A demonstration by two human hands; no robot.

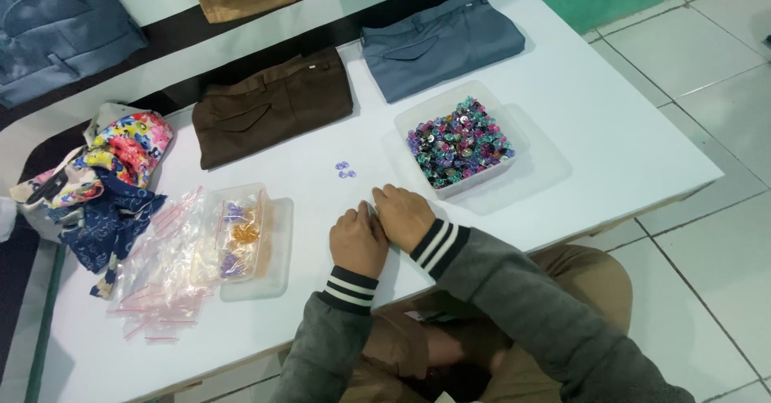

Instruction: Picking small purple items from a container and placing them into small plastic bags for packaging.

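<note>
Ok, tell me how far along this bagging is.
Done: a few filled bags lie in the small clear container. In hand: the left hand and right hand press together on something hidden at the table's edge. Left: the tub of coloured beads looks full, two loose beads wait, and empty zip bags remain.

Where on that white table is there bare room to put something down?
The widest bare patch lies on the table right of the tub of coloured buttons. Another lies between the brown trousers, the two loose buttons and the hands. The near-left corner is bare too. Bags, tray and cloth crowd the left.
</note>
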